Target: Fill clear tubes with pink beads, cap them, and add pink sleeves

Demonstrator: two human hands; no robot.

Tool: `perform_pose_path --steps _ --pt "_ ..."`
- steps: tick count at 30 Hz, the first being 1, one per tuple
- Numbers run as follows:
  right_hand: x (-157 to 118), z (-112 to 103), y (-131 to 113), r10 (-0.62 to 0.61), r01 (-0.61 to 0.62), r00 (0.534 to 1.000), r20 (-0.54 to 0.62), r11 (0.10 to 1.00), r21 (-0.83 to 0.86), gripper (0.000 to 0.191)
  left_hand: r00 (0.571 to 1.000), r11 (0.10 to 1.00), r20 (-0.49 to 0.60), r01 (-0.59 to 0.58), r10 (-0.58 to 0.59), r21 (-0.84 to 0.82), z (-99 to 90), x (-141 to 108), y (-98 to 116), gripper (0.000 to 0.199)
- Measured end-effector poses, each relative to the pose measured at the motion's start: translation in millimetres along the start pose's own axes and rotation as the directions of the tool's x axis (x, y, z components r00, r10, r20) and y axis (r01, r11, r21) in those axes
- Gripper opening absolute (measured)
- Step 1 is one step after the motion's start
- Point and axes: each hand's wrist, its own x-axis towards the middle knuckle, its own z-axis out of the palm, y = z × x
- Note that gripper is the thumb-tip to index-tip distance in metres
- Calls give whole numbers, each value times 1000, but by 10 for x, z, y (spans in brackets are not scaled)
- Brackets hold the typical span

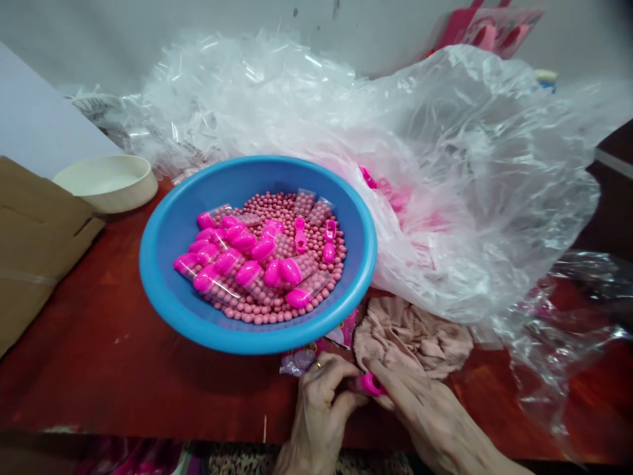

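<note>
Fingers of both bare hands meet at the lower centre of the frame, around a small bright-pink plastic piece (370, 384) with a round hollow end. The left hand (324, 402) is curled, thumb and index pinched close on its left end; whatever else lies in that palm cannot be told. The right hand (420, 409) bends in from the lower right, fingertips drawn together at the hollow end, probably because so small a part needs steadying from both sides. A round blue plastic basin (257, 342) stands just beyond, mid-frame, likely for short reach; its dusty-pink round beads (257, 318) bear clear tubes with bright-pink ends (247, 274), perhaps so spills stay inside. A crumpled beige-brown cloth (415, 333) lies just beyond the right hand's fingers.
</note>
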Motion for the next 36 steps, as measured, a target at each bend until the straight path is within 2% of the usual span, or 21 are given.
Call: perform_pose_path --steps 8,12,15,19,21,25,30,36 --pt "2 -18 -39 45 -47 999 28 996 72 58 999 999 -13 -40 41 9 1 0 20 12" --pt "-13 -46 -55 11 -15 998 67 998 58 59 998 998 -12 -59 59 13 8 -4 12 12" --pt "-44 -20 -86 15 -11 998 67 999 -51 62 998 998 -19 -61 61 10 8 -9 13 16" --pt "-95 112 -135 -5 -8 999 -49 965 -264 60 999 999 -11 -35 36 29 1 -11 28 21" --pt "-96 178 -126 -31 1 995 -90 949 -316 60 999 998 -20 -26 27 48 0 -8 31 21" --pt "-52 226 -22 -31 -5 990 -140 968 -251 55 1000 996 -27 18 -15 93 6 1 27 17" --pt "-86 211 70 -24 6 991 -128 991 -135 54 999 990 19 35 -38 133 -1 1 25 15" --pt "-105 182 -89 32 -42 999 -43 965 -260 57 1000 996 1 -6 6 84 0 -7 7 16"
